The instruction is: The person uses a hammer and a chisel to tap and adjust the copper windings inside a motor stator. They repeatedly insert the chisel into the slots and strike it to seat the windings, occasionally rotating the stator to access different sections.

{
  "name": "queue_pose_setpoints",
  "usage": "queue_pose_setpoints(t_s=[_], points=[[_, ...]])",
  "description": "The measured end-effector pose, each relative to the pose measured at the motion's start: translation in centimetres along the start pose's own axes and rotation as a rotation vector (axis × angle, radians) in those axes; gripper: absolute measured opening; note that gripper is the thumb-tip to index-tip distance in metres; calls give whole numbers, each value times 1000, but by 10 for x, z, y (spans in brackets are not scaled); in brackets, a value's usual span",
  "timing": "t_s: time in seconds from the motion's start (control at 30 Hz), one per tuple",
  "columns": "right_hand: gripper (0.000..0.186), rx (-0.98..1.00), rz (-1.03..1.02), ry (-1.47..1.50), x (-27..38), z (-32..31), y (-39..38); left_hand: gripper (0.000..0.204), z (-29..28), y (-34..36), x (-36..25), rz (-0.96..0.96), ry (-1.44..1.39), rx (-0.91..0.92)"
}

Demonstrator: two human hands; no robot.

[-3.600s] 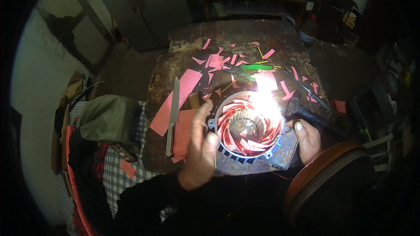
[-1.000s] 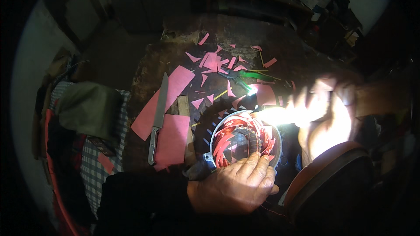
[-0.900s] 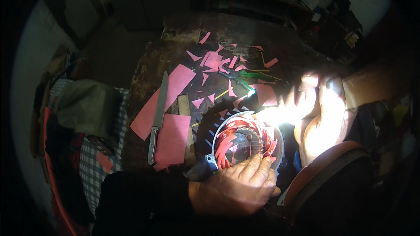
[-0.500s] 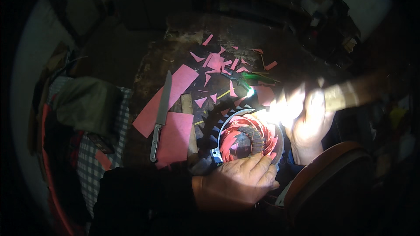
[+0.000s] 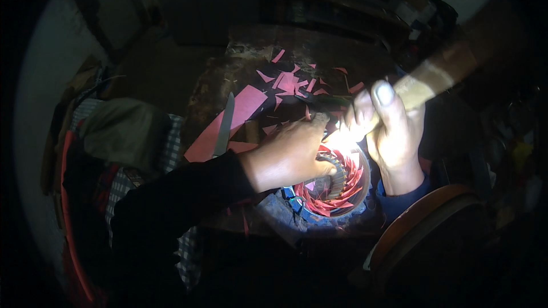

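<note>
A motor stator [image 5: 365,194] with red windings [image 5: 337,202], pink insulating slips and a dark slotted inner ring stands on the table in front of me. My left hand [image 5: 299,151] reaches across its left side, thumb at the inner ring and fingers toward the far rim. It appears to grip the stator there. My right hand [image 5: 397,134] is closed around a wooden bar [image 5: 436,77], thumb up along it. The bar slants up to the right. Its lower end is near the stator's far right rim, where glare hides the contact.
Left of the stator, a knife [image 5: 226,122] lies on a pink sheet [image 5: 245,102], partly behind my left arm. Pink offcuts [image 5: 289,84] are scattered beyond. A round orange-brown rim [image 5: 422,211] stands near right. A dark cloth [image 5: 123,134] lies on checked fabric [image 5: 172,142] at left.
My left hand has moved from the stator's near rim to its left and far side. The wooden bar has swung from nearly level to a steeper slant, and my right hand has tilted with it.
</note>
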State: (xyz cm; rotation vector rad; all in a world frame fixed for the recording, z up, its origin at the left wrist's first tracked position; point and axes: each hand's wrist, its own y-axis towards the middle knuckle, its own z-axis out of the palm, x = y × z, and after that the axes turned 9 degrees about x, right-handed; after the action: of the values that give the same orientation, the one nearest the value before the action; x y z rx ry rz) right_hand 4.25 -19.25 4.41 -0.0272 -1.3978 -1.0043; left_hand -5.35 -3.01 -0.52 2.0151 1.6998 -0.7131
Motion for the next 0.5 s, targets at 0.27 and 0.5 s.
queue_pose_setpoints(t_s=[0.27,0.5], points=[[20,134,-115,61,-17,-1,-8,45,9,15,8,-66,-102,-37],[11,137,207,143,-13,-10,-21,28,20,14,15,9,-219,-87]])
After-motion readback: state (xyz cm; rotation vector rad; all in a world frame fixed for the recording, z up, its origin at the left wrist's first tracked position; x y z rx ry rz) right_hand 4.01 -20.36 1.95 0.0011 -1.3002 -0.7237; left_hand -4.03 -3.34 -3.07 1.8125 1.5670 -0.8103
